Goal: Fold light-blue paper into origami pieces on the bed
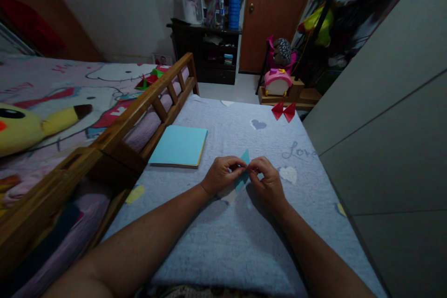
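My left hand point(220, 175) and my right hand point(267, 180) meet over a small folded piece of blue paper point(243, 170) on the grey-blue bedsheet point(226, 237). Both hands pinch the paper with curled fingers, one on each side of it. A pointed corner of the paper sticks up between them. A stack of square coloured paper point(179, 146) with a light blue top sheet lies to the left, beyond my left hand.
Two red folded paper shapes point(283, 111) lie near the far edge of the bed. A wooden bed rail point(139, 111) runs along the left, with a yellow plush toy point(31, 125) behind it. A grey wardrobe point(391, 125) stands on the right.
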A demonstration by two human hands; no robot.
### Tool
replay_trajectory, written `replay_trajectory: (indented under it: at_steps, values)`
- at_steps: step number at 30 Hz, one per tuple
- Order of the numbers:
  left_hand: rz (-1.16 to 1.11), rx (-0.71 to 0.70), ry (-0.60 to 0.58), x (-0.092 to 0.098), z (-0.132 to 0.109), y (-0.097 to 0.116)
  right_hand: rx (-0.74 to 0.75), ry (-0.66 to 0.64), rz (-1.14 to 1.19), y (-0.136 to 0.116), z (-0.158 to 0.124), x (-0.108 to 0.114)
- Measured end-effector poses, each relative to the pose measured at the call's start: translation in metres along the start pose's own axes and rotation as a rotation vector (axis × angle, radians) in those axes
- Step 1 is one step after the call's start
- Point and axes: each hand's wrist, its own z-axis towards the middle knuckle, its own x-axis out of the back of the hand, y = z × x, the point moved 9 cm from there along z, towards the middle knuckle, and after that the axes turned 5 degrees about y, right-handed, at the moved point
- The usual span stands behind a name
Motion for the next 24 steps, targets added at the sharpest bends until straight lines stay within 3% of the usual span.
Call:
replay_trajectory:
  at_steps: [24]
  values:
    - [-0.04,-0.019,-0.023,-0.0021,0.0001,0.0006,0.007,0.024,-0.081,-0.0006,0.0012,0.0007]
